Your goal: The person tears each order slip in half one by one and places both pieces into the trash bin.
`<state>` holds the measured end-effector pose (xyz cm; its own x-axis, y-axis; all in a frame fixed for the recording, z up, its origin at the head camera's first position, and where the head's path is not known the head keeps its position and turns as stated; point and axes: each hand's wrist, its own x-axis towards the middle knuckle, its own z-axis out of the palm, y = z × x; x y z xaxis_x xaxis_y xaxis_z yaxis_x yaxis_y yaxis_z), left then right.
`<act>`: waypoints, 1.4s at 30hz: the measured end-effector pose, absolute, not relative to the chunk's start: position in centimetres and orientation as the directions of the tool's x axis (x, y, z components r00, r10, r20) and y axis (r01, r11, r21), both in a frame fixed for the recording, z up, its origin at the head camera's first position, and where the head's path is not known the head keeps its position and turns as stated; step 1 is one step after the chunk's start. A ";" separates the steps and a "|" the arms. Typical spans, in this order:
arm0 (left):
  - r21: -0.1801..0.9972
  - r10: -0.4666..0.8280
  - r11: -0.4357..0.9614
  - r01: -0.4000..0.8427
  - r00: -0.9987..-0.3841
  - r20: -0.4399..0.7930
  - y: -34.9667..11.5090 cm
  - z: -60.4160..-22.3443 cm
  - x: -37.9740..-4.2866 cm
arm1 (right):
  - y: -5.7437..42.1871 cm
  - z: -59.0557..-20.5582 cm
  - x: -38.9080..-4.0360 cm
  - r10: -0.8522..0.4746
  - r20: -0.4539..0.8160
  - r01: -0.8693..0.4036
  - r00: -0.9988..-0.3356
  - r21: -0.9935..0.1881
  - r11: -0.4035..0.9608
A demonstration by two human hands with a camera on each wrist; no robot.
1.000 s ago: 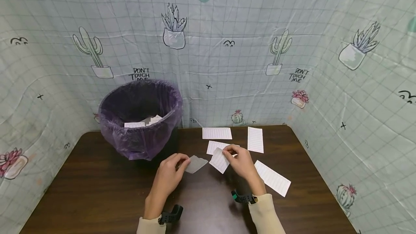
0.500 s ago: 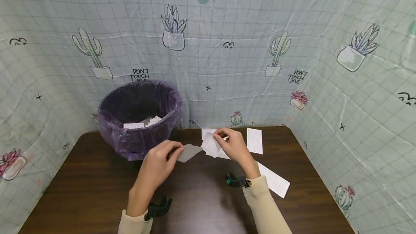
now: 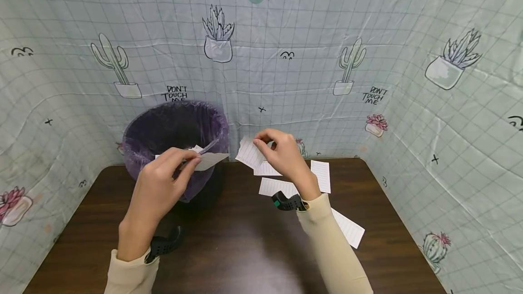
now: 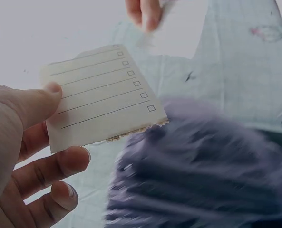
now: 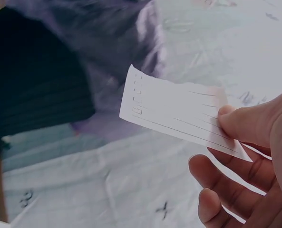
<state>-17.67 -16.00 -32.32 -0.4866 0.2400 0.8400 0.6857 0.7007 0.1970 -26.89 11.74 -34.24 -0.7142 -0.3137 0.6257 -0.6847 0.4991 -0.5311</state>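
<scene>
My left hand (image 3: pixel 161 187) pinches a torn piece of lined paper (image 4: pixel 100 92) between thumb and fingers. In the left wrist view this piece shows ruled lines, small checkboxes and a ragged edge. It is held in front of the near right rim of the trash bin (image 3: pixel 136 160), which has a purple liner. My right hand (image 3: pixel 283 155) pinches another torn lined piece (image 5: pixel 174 114), held up just right of the bin. Paper pieces (image 3: pixel 197 148) lie inside the bin, partly hidden behind my left hand.
Whole lined paper slips lie on the dark wooden table (image 3: pixel 245 248): one (image 3: pixel 267 168) at the back, one (image 3: pixel 278 187) in front of it, one (image 3: pixel 321 176) upright to the right, and one (image 3: pixel 348 229) partly under the right sleeve. A patterned cloth (image 3: pixel 261 80) walls the table's back and sides.
Both hands have risen from the table and moved leftward and away toward the bin, each keeping its torn paper piece. The slips on the table have stayed put.
</scene>
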 end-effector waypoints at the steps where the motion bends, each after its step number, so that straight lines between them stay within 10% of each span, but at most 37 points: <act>1: 0.193 0.235 0.709 0.678 -0.485 0.842 -16.3 -32.0 -17.7 | 11.4 -33.7 -26.9 -0.315 0.629 -0.689 -0.710 -0.530 0.494; 28: 0.290 0.004 0.816 0.500 -0.507 0.862 -21.3 -30.2 -20.3 | 4.2 -26.4 -26.8 -0.440 0.719 -0.835 -0.538 -0.384 0.394; 42: 0.327 0.006 0.865 0.380 -0.661 0.751 -21.9 -30.8 -21.3 | 2.4 -25.5 -28.2 -0.441 0.722 -0.836 -0.533 -0.369 0.407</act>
